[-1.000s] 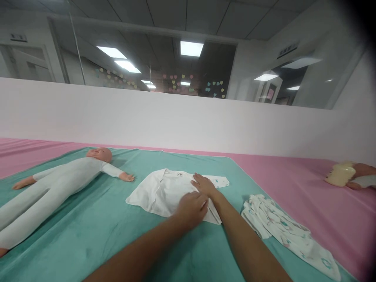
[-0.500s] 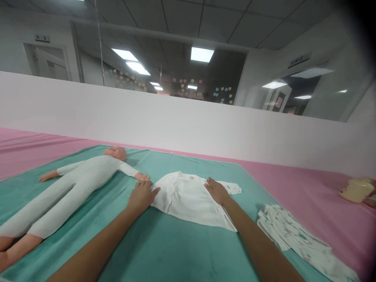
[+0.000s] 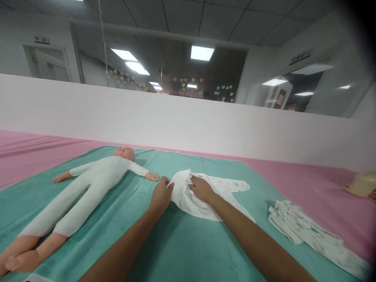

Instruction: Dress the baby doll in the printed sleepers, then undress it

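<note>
A white baby shirt [image 3: 202,209] lies on the green blanket in front of me, with a small printed label at its neck and one patterned sleeve stretched to the right. At its left edge, my left hand [image 3: 162,192] is closed in a pinch on the cloth. My right hand [image 3: 202,188] reaches over the shirt, fingers bent onto the front edge near the neck, where the cloth is bunched up. Left of the shirt, a baby doll [image 3: 100,174] in a pale bodysuit lies on its back, one hand close to my left hand.
Patterned baby clothes [image 3: 311,231] lie crumpled at the right of the green blanket [image 3: 182,254]. Pink cloth [image 3: 293,176] lies under and around it. A yellowish object [image 3: 362,185] is at the far right edge. A low white wall [image 3: 176,121] with glass above stands behind.
My right hand has moved left across the shirt to its front edge, and the cloth there has lifted into a fold. My left hand has closed on the shirt's left edge. The view shifted slightly.
</note>
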`<state>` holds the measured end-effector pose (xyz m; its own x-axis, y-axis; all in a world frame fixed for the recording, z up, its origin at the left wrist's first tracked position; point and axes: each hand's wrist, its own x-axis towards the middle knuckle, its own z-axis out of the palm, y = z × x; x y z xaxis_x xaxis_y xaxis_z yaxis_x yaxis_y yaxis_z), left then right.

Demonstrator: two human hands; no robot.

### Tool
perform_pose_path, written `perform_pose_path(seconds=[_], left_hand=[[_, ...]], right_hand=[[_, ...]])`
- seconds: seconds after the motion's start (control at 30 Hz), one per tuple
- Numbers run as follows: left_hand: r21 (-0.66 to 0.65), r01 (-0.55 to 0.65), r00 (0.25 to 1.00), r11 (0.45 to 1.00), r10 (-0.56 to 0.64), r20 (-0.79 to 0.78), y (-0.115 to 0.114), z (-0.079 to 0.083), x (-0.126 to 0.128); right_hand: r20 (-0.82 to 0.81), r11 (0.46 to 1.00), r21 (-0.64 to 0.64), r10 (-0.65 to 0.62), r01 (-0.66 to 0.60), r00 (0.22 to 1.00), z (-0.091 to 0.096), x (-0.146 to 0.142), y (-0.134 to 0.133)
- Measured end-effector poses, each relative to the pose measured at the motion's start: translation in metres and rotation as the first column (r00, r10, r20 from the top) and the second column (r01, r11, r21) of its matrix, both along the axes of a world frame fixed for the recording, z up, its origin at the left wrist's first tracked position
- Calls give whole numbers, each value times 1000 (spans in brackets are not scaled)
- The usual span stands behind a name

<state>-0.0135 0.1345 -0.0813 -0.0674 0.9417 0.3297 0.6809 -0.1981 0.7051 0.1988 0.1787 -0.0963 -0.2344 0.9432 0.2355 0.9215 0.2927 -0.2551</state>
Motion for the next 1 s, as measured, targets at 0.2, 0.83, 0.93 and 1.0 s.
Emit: perform_pose_path(seconds=[0.2, 0.83, 0.93, 1.0], left_hand=[[106, 88, 960, 990, -113, 256, -23, 16, 11], [78, 258, 810, 963, -260, 526, -21, 6, 23], [80, 305, 852, 949, -309, 423, -25, 4, 28], [85, 337, 866, 938, -344, 363, -28, 5, 30]], right_hand=[[-25, 999, 18, 48, -48, 999, -13, -23, 0], [160, 939, -185, -261, 289, 952, -16, -38, 26], [139, 954, -60, -283, 293, 949, -18, -44, 26], [131, 967, -32, -247, 253, 960, -17, -41, 24]])
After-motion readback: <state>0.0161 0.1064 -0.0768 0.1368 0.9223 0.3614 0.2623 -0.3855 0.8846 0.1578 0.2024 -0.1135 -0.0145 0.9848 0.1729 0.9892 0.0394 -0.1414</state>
